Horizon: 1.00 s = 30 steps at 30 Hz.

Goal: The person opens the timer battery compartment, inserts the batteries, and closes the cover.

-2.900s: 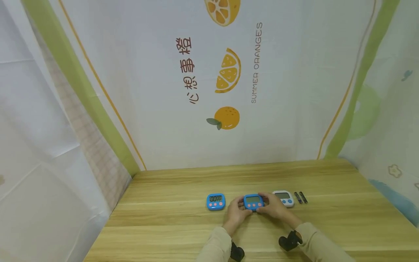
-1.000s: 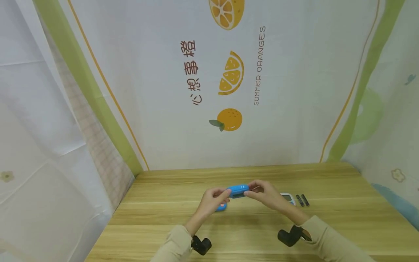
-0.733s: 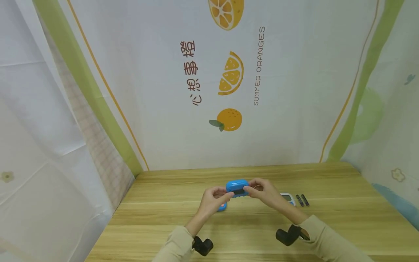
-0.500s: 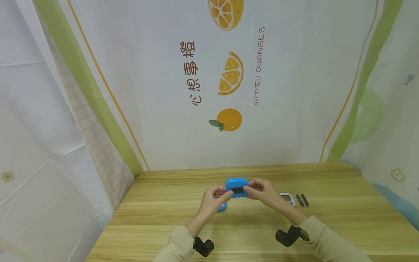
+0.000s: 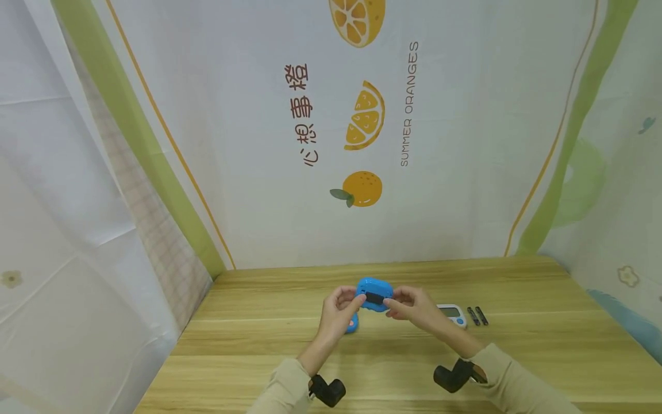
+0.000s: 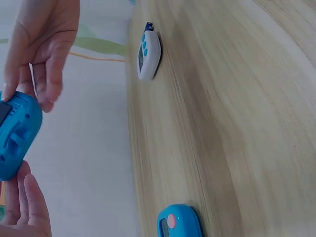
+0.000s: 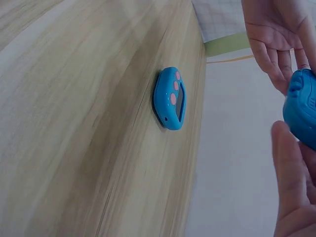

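A blue digital timer (image 5: 374,283) is held up above the table between both hands, its back with a dark rectangular panel facing the head camera. My left hand (image 5: 337,313) pinches the timer's left end, thumb on the back. At the other end, my right hand (image 5: 418,309) holds it with thumb and fingers. The left wrist view shows the raised timer (image 6: 23,123) with a finger of each hand at its edges. Its screen side is hidden from the head view.
A second blue timer (image 7: 163,98) with pink buttons lies on the wooden table (image 5: 258,345), partly behind the left hand in the head view. A white timer (image 5: 453,313) lies to the right, beside two small dark batteries (image 5: 477,316). A printed curtain (image 5: 439,218) hangs behind.
The blue timer has been lifted off the table and turned from screen side up to show its back. Lately it has tilted slightly, and both hands keep their hold.
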Tool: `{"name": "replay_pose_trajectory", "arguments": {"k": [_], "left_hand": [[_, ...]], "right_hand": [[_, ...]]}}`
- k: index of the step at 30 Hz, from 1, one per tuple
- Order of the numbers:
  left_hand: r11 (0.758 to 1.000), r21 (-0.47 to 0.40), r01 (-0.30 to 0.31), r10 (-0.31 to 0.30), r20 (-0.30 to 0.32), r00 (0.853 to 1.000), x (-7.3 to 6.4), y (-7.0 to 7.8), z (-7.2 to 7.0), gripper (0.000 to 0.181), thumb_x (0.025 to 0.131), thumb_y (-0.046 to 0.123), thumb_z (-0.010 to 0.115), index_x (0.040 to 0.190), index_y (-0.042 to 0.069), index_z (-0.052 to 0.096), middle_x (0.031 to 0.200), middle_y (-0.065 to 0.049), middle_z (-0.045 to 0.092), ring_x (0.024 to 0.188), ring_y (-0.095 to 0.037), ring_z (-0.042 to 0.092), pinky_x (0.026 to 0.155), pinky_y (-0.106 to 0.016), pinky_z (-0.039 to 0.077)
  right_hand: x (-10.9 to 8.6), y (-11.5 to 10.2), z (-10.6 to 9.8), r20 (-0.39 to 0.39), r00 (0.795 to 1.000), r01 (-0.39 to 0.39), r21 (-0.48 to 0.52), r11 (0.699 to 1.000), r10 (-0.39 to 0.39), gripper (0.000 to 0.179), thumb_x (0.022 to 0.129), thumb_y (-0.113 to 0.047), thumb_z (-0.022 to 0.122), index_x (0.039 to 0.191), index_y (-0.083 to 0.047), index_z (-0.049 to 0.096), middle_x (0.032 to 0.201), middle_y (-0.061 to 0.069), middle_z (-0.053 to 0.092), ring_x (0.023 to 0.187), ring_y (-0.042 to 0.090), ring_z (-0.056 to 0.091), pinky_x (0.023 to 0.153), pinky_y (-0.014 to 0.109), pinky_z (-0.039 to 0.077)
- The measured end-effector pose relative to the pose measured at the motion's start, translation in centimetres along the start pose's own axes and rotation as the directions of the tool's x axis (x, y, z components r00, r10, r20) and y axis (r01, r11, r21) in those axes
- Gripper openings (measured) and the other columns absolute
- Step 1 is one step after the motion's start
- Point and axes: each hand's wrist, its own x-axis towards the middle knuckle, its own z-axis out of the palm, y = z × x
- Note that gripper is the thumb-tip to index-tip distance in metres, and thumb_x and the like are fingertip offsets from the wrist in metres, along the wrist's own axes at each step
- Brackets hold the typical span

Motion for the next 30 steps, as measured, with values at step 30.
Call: {"name": "replay_pose_trajectory", "arguments": {"k": [30], "left_hand": [[0.999, 0.036, -0.033, 0.030, 0.085, 0.996, -0.8, 3.9, 0.4, 0.031, 0.084, 0.008, 0.061, 0.113, -0.001, 0.057, 0.092, -0.013, 0.059, 0.086, -0.021, 0.053, 0.072, -0.027, 0.047]], "right_hand": [[0.0, -0.8, 0.4, 0.014, 0.998, 0.069, -0.086, 0.994, -0.068, 0.032, 0.084, -0.015, 0.062, 0.107, 0.006, 0.054, 0.095, 0.014, 0.059, 0.080, 0.019, 0.061, 0.067, 0.026, 0.052]]}}
